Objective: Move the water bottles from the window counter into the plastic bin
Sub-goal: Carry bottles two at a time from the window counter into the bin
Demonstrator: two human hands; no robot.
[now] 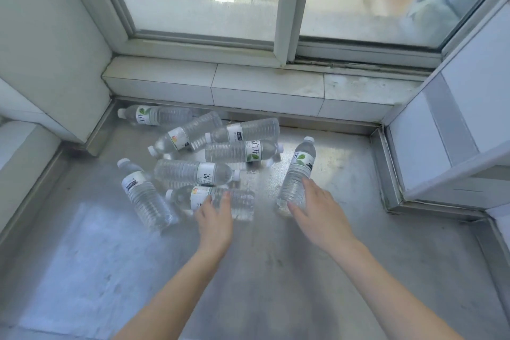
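A brushed metal counter (pixel 82 270) is filling the lower part of the view, its surface catching soft daylight in pale, blurry patches. A raised metal lip (pixel 303 121) is running along its far edge, where it is meeting a low step of white tiles (pixel 265 85) with dark grout lines and some grime. Above the step, a sliding window (pixel 207 3) in a pale frame is letting in hazy light; its glass is looking dusty, and greenery and buildings are showing faintly through it. A plain white wall (pixel 49 36) is standing at the left, and white tiled panels (pixel 469 91) are closing the right side.
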